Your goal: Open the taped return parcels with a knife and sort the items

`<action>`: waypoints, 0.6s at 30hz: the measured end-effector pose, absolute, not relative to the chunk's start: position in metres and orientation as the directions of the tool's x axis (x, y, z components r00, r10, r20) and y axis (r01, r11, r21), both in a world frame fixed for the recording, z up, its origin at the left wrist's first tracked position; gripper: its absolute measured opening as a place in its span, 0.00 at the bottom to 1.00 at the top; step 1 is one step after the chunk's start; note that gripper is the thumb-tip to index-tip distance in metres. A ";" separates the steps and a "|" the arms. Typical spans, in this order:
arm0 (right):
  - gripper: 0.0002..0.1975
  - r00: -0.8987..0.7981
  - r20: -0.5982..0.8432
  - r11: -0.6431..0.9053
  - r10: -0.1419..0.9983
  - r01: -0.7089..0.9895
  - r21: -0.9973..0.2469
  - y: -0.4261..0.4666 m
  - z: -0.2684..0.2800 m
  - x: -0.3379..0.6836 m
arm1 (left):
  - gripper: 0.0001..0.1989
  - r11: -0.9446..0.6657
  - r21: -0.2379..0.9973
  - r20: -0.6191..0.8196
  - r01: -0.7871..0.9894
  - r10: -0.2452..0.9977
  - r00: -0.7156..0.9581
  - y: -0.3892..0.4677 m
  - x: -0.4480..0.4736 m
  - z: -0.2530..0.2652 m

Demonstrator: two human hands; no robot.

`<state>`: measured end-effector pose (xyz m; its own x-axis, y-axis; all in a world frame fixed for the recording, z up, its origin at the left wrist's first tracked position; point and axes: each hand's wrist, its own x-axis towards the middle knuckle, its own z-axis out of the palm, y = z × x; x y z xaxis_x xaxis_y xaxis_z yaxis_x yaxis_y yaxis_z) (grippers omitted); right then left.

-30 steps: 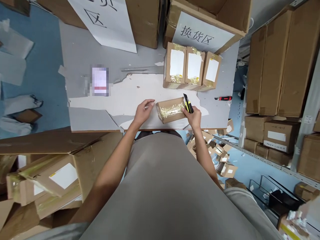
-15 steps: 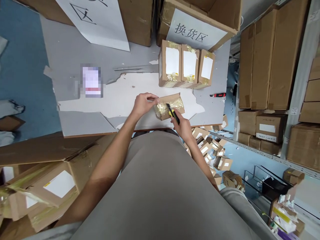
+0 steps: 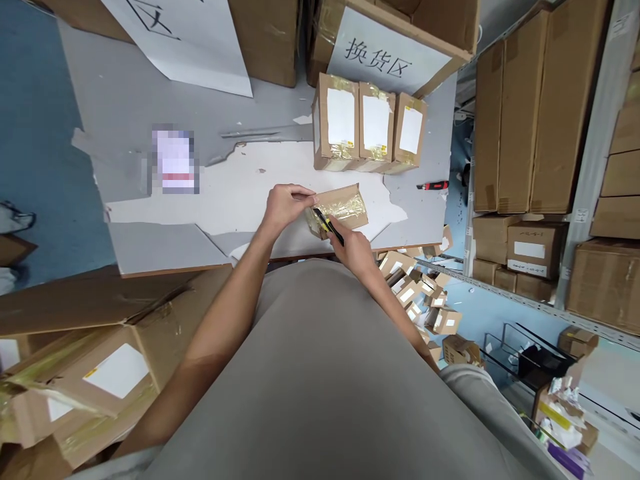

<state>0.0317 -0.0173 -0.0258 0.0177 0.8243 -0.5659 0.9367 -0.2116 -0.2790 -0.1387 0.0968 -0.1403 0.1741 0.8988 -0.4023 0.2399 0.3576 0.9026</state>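
A small cardboard box (image 3: pixel 350 205) with shiny clear tape across it lies near the front edge of the table. Its far left corner is pinched by my left hand (image 3: pixel 286 208). My right hand (image 3: pixel 353 251) grips a black and yellow utility knife (image 3: pixel 328 224), whose tip points up and left at the taped left end of the box. Whether the blade touches the tape I cannot tell.
Three taped boxes with white labels (image 3: pixel 367 123) stand in a row behind. A red and black utility knife (image 3: pixel 433 185) lies at the right on the grey table (image 3: pixel 155 243). Large cartons (image 3: pixel 265 40) line the back; several small boxes (image 3: pixel 407 290) lie heaped below right.
My right hand has moved the utility knife left along the box, from its middle toward its left end. My left hand keeps its hold on the corner. The view has shifted slightly.
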 end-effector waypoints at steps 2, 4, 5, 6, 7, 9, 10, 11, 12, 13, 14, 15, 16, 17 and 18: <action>0.30 0.034 -0.590 -0.194 0.807 0.959 -0.209 -0.012 -0.020 0.024 | 0.09 0.358 0.901 -0.402 0.246 0.902 0.158 0.094 -0.138 -0.142; 0.30 0.035 -0.613 -0.169 0.789 0.972 -0.163 -0.006 -0.016 0.016 | 0.08 0.355 0.898 -0.398 0.259 0.907 0.138 0.092 -0.137 -0.145; 0.30 0.030 -0.622 -0.158 0.782 0.976 -0.152 -0.002 -0.014 0.013 | 0.08 0.351 0.898 -0.393 0.266 0.911 0.126 0.091 -0.136 -0.146; 0.31 0.025 -0.632 -0.149 0.775 0.978 -0.145 0.001 -0.012 0.010 | 0.08 0.345 0.898 -0.386 0.272 0.915 0.114 0.090 -0.136 -0.148; 0.31 0.023 -0.640 -0.145 0.768 0.980 -0.138 0.003 -0.009 0.009 | 0.08 0.340 0.899 -0.380 0.276 0.919 0.104 0.089 -0.136 -0.149; 0.31 0.026 -0.662 -0.139 0.749 0.983 -0.118 0.004 -0.004 0.008 | 0.08 0.332 0.899 -0.370 0.285 0.925 0.088 0.088 -0.136 -0.150; 0.31 0.023 -0.682 -0.131 0.731 0.986 -0.107 0.002 -0.002 0.007 | 0.08 0.326 0.899 -0.363 0.294 0.928 0.080 0.087 -0.135 -0.150; 0.30 0.014 -0.704 -0.117 0.710 0.988 -0.099 0.000 -0.001 0.007 | 0.08 0.321 0.897 -0.357 0.303 0.931 0.071 0.085 -0.135 -0.150; 0.30 0.002 -0.723 -0.102 0.690 0.990 -0.094 -0.002 -0.001 0.007 | 0.08 0.318 0.895 -0.353 0.312 0.933 0.063 0.084 -0.134 -0.150; 0.30 -0.009 -0.737 -0.089 0.675 0.992 -0.093 -0.005 -0.002 0.006 | 0.07 0.316 0.893 -0.351 0.320 0.934 0.057 0.083 -0.134 -0.149; 0.30 -0.016 -0.744 -0.081 0.668 0.992 -0.094 -0.008 -0.003 0.005 | 0.07 0.317 0.891 -0.352 0.325 0.934 0.055 0.081 -0.134 -0.148; 0.31 -0.020 -0.743 -0.077 0.669 0.992 -0.096 -0.010 -0.005 0.004 | 0.07 0.320 0.890 -0.355 0.325 0.933 0.055 0.080 -0.134 -0.147; 0.31 -0.018 -0.738 -0.078 0.675 0.992 -0.096 -0.011 -0.006 0.003 | 0.07 0.323 0.890 -0.359 0.322 0.932 0.059 0.079 -0.133 -0.146; 0.32 -0.016 -0.734 -0.079 0.679 0.992 -0.095 -0.012 -0.007 0.003 | 0.07 0.324 0.892 -0.361 0.314 0.930 0.064 0.078 -0.133 -0.146; 0.32 -0.019 -0.735 -0.076 0.677 0.993 -0.096 -0.012 -0.006 0.004 | 0.07 0.326 0.895 -0.361 0.305 0.930 0.068 0.078 -0.134 -0.145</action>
